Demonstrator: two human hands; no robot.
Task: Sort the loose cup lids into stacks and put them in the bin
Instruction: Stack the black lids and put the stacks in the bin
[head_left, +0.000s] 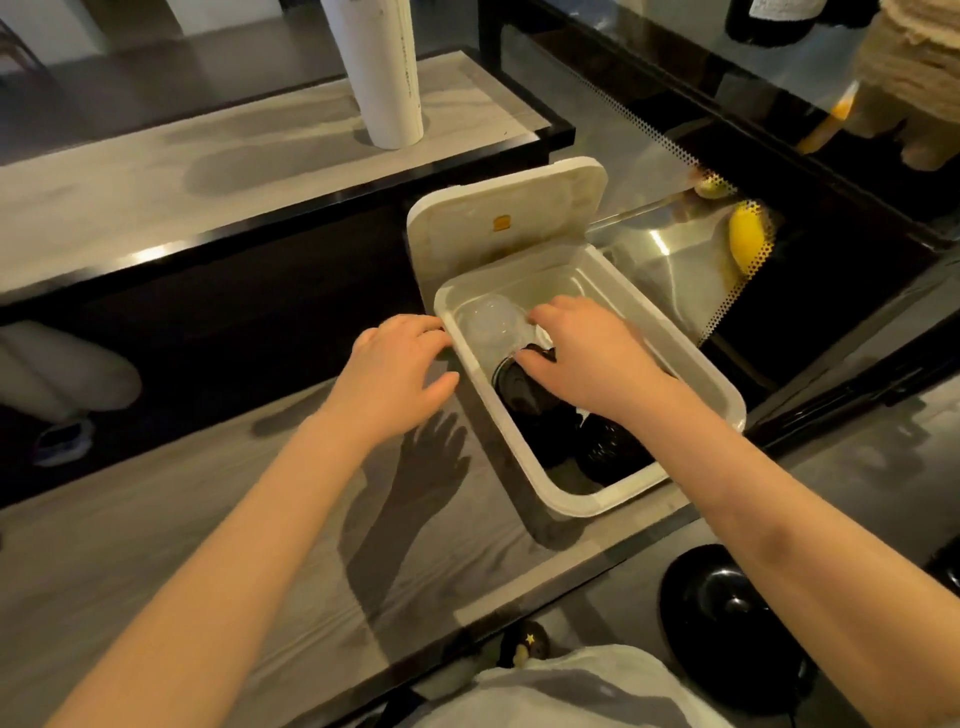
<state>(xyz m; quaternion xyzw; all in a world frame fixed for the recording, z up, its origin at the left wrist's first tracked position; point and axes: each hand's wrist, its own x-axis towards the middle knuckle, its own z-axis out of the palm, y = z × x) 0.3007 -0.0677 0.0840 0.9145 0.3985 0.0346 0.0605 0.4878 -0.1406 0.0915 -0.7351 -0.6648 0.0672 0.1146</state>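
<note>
The stack of black round plastic cup lids is already inside the white translucent rectangular plastic bin, lying on its side about midway along. The right hand reaches in from the right with its fingers curled over the stack's far end. The thumb points away to the far left, so I cannot tell how firm the hold is.

Just beyond it, at the far end of the bin, sit the clear domed plastic lids, touching or nearly touching the fingertips. A second dark heap of black lids fills the near end. I cannot tell whether that heap is stacked or loose.

The main risk is the stack fanning apart. It lies sideways, held from above only, so letting go early or nudging it could let lids slide off and mix with the near heap. Pushing it farther could crush or tip the thin clear domes.

The left hand has relaxed, spread fingers resting at the bin's far-left rim and grips nothing. If it lifts, a shove from the right hand could skid the bin across the grey wood-grain counter, whose right edge looks near. The hinged white bin cover stands upright and might drop on the hands if jolted.
</note>
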